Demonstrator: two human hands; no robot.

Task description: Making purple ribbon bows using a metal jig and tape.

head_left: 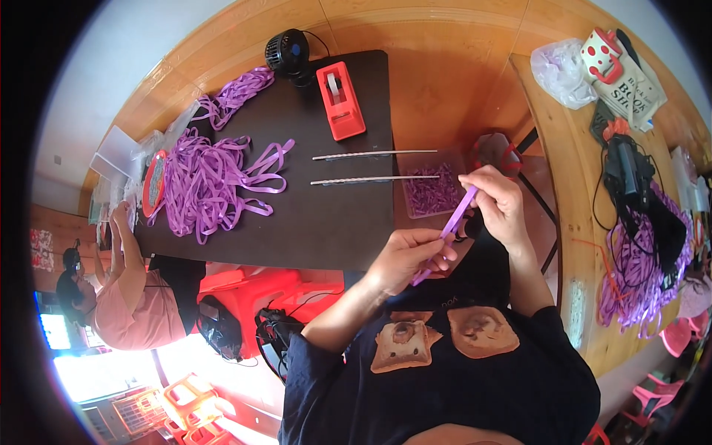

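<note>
A strip of purple ribbon [455, 216] is stretched slantwise between my hands, in front of my chest. My left hand [417, 256] pinches its lower part, and a short end sticks out below the fingers. Higher up and to the right, my right hand [495, 202] grips the upper end between thumb and fingers. Just beyond my hands, a clear plastic box [415, 165] holds many small purple pieces [434, 191]. Two thin sticks [374, 154] lie side by side across the table's right edge, their ends reaching over the box.
On the dark table [326, 222] lies a large heap of purple ribbon loops [204, 182]. A red tape dispenser [341, 100] and a black fan [288, 52] stand at the back. Another person [137, 308] sits at the left. A wooden table [575, 185] at the right carries bags, a mug and more ribbon.
</note>
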